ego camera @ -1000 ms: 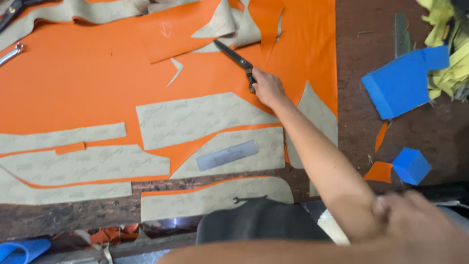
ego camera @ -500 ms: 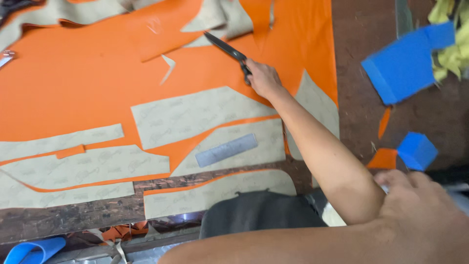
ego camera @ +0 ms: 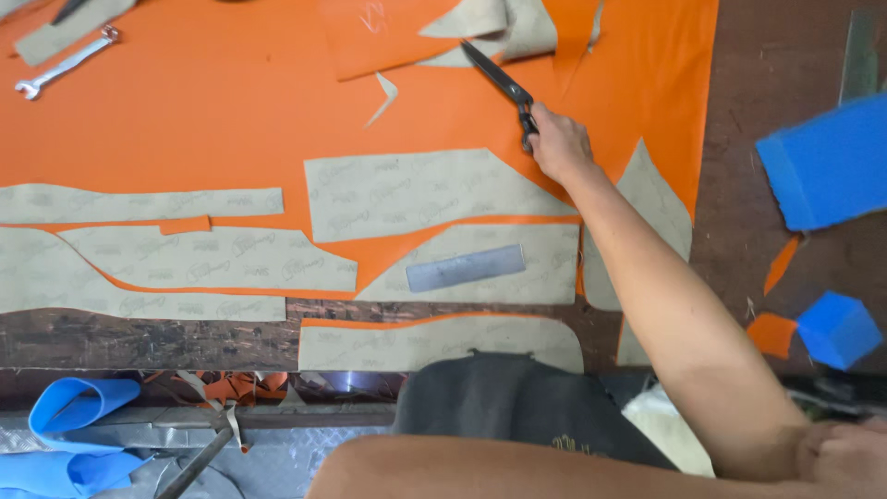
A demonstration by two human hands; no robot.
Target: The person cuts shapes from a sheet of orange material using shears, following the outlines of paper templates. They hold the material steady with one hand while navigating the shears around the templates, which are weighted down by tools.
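since the earlier frame, scissors [ego camera: 499,79] and right hand [ego camera: 557,143] have been carried toward 12 o'clock across the orange sheet [ego camera: 212,120]. bare orange is left open at 9 o'clock. right arm is outstretched, fingers curled around the handles; left hand [ego camera: 845,453] grip cannot be told.

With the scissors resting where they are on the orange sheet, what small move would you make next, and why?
Probably ease the black-handled scissors forward along the edge of the tan paper pattern piece. The right hand grips the handles, and the blades point up-left at that piece lying on the orange sheet material, which looks uncut ahead of the tips. The left hand rests near the body, away from the sheet.
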